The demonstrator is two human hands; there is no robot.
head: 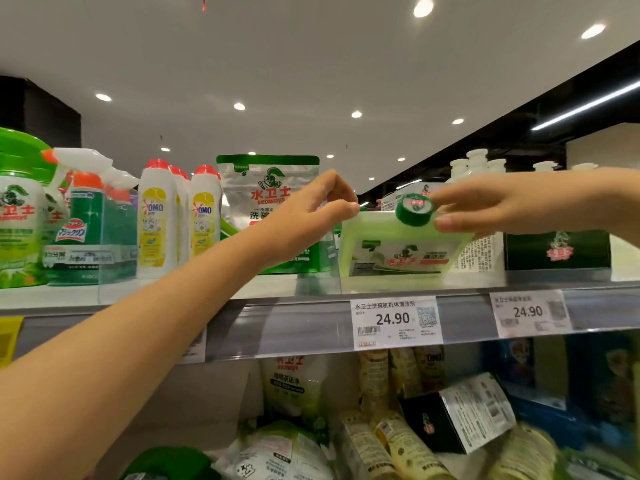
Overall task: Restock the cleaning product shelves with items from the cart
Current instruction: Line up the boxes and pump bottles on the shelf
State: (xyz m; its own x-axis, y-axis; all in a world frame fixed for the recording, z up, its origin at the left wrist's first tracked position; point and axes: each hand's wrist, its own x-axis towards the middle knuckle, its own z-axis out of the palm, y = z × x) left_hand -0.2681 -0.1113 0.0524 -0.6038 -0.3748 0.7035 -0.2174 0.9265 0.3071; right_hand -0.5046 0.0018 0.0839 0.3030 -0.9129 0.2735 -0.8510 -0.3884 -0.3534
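- We see the top shelf [277, 289] stocked from left to right with a green tub [17, 216], spray bottles [86, 209], white OMO bottles [156, 220] and a silver-and-green pouch [266, 188].
- A clear divider [320, 282] stands on the shelf between the pouch and the bottle [398, 237]. A dark green box [557, 251] sits to the right of the bottle, and white-capped bottles [478, 164] stand further back.
- Two price tags [396, 322] reading 24.90 hang on the shelf rail. The left one is directly under the bottle.
- The lower shelf holds pouches and packs [381, 427] lying in disorder.
- The left forearm crosses in front of the pouch and hides its lower right part.
- The bottle, light green with a green cap [414, 208], is at the front of the top shelf, just right of the divider, between our two hands.
- The left hand [311, 216] has its fingers curled. Its thumb and forefinger pinch the bottle's upper left corner.
- The right hand [502, 206] grasps the bottle's upper right shoulder beside the cap, with the fingers above and the thumb below.
- The bottle's long axis runs left to right, parallel to the shelf edge.
- Its label faces us and reads upright.
- The bottle leans towards us, so that the round top of the cap points at the camera.
- We cannot tell whether the base rests fully on the shelf.
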